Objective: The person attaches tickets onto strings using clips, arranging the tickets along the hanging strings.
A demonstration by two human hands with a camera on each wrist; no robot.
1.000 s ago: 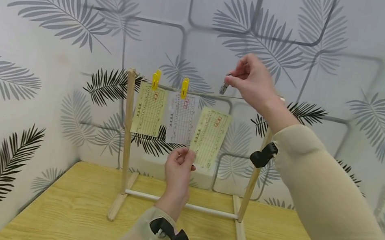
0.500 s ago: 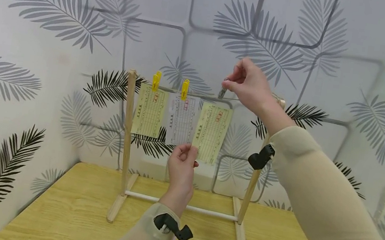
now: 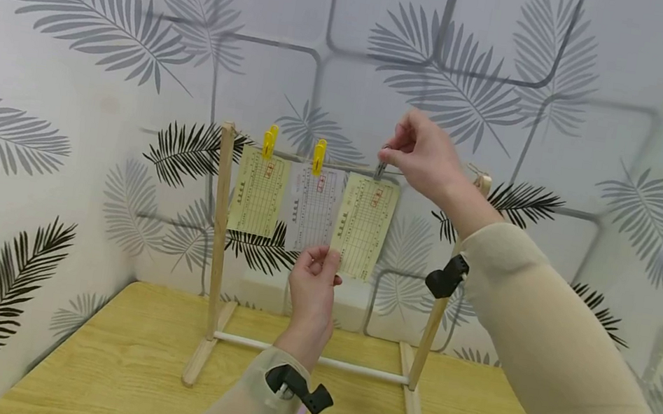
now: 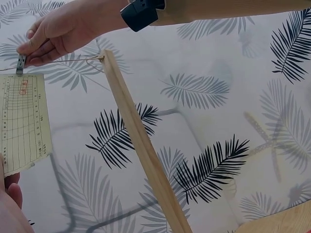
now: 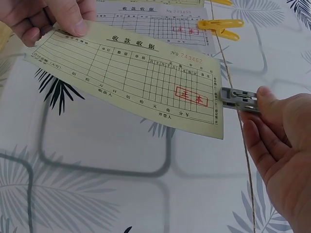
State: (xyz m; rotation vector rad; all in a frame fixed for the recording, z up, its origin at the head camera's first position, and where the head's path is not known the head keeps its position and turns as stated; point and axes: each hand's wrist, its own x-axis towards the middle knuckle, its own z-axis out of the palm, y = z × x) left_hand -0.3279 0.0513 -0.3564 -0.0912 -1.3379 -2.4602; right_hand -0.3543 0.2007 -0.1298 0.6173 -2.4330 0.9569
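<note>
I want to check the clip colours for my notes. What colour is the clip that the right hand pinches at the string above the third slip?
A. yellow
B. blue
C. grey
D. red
C: the right hand pinches a grey clip on the string at the top edge of the third slip, while the yellow clips hold the other slips.

A slip [image 3: 363,226] hangs below the right hand [image 3: 424,156], on the string [image 5: 233,97] under the peg [image 5: 239,98] in its fingers. The left hand [image 3: 313,282] is under the slip; two more slips [image 3: 257,191] hang to its left.
</note>
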